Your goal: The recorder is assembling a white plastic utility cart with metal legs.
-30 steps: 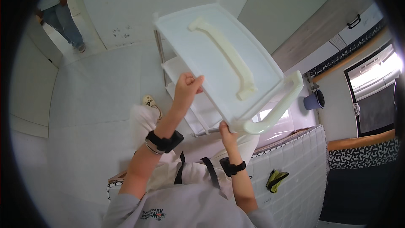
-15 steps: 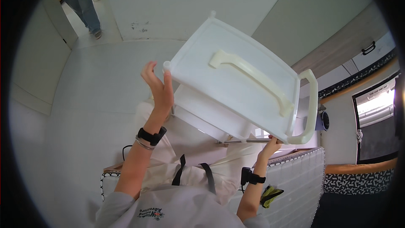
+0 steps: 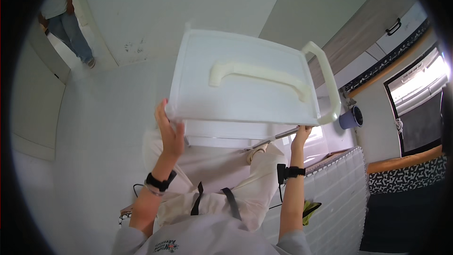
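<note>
A white trolley was held in front of the body by 2 bare hands, 1 at each near corner. The near left corner was gripped by the left hand, with the corner set between the thumb and the fingers. The near right corner was gripped from below by the right hand; its fingers were partly hidden under the tray edge. A metal post ran toward the right grip.

Ahead of both grips, the top tray was extended. A loose handle, cream and curved, was laid across the tray, touched by neither hand. A fixed handle of like shape was mounted on the right end, just beyond the right grip. A lower shelf was visible beneath the tray, between the 2 grips.

A black band was worn on each wrist below the grips. To the right of the right grip, a purple bucket was positioned. A quilted mattress was placed nearer the body, below the right grip. Well beyond the left grip, a second person was seen in a doorway.
</note>
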A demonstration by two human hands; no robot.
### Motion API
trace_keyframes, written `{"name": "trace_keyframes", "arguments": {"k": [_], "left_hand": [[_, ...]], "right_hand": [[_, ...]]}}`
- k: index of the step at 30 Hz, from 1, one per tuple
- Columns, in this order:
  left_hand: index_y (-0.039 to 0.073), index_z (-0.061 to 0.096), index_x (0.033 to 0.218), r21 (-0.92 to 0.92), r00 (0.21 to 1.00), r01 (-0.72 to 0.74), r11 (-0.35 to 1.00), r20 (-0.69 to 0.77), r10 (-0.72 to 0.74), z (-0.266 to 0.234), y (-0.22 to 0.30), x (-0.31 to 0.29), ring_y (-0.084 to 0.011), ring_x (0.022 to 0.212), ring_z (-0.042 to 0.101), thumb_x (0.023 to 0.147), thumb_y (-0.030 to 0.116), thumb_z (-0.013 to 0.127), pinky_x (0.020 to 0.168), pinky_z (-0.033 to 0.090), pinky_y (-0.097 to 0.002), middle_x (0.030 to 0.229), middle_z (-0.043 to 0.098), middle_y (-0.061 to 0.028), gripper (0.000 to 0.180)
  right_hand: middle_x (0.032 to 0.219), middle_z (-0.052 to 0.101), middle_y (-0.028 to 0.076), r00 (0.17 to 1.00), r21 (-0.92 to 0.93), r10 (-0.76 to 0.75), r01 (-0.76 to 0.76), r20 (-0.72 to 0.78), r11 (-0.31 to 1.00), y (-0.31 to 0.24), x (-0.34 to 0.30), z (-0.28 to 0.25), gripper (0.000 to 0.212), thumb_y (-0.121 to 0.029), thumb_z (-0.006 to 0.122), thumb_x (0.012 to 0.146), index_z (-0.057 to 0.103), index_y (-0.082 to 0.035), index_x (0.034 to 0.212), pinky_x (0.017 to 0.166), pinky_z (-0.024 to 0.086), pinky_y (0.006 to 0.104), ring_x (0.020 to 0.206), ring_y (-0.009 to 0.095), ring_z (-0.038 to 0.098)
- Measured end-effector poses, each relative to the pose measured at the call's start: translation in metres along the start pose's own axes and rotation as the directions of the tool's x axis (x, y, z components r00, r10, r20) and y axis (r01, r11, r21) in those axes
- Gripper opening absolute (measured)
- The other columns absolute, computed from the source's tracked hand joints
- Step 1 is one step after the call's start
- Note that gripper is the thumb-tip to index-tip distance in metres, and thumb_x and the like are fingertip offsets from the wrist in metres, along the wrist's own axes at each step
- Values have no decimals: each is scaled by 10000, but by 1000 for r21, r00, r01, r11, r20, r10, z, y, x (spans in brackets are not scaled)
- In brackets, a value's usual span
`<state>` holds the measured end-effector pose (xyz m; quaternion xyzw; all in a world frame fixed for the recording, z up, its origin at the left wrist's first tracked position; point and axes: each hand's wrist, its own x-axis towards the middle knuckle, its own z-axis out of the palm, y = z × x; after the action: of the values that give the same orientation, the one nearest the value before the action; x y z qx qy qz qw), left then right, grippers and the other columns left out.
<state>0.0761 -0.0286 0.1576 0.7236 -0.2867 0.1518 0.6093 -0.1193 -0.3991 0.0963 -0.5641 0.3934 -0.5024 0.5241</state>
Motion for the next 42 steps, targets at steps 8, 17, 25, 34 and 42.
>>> {"name": "trace_keyframes", "arguments": {"k": [8,17,25,34,42], "left_hand": [[-104,267,1265,120,929,-301,946,260,263,25,60,-98,-407,1149,342,790,414,527,978,277,-461,1243,324,-253,750],[-42,337,1249,281,952,-285,916,-30,306,16,34,-19,-354,1060,440,864,338,452,923,337,-426,1181,448,-188,553],[-15,400,1222,-352,895,323,879,414,-163,34,17,22,-211,1046,463,905,549,214,928,323,-315,1141,508,-145,673],[-25,347,1265,-279,930,251,927,336,-151,25,34,-1,-218,1097,446,918,478,303,946,317,-328,1190,465,-144,613],[-30,238,1318,-215,905,250,944,398,-149,34,37,-18,-230,1073,476,929,197,425,923,361,-337,1183,456,-185,487]], "right_hand": [[1178,412,114,995,-858,-80,99,67,504,22,119,4,504,-117,594,801,364,34,1224,861,379,317,936,217,487],[1239,393,104,977,48,211,-212,30,976,-131,-95,-5,531,-233,540,833,334,-1,1264,916,352,335,1088,226,428],[1170,439,171,938,-74,64,-41,341,996,-146,-111,-9,580,-34,508,777,266,43,1299,891,377,295,1040,219,465],[1191,458,149,847,-169,100,-13,522,986,-145,-57,4,592,-16,472,780,248,31,1327,899,380,284,1062,209,474],[1168,485,126,853,-245,136,-10,504,970,-125,7,21,476,-85,507,828,360,10,1270,881,401,274,1052,193,492]]}}
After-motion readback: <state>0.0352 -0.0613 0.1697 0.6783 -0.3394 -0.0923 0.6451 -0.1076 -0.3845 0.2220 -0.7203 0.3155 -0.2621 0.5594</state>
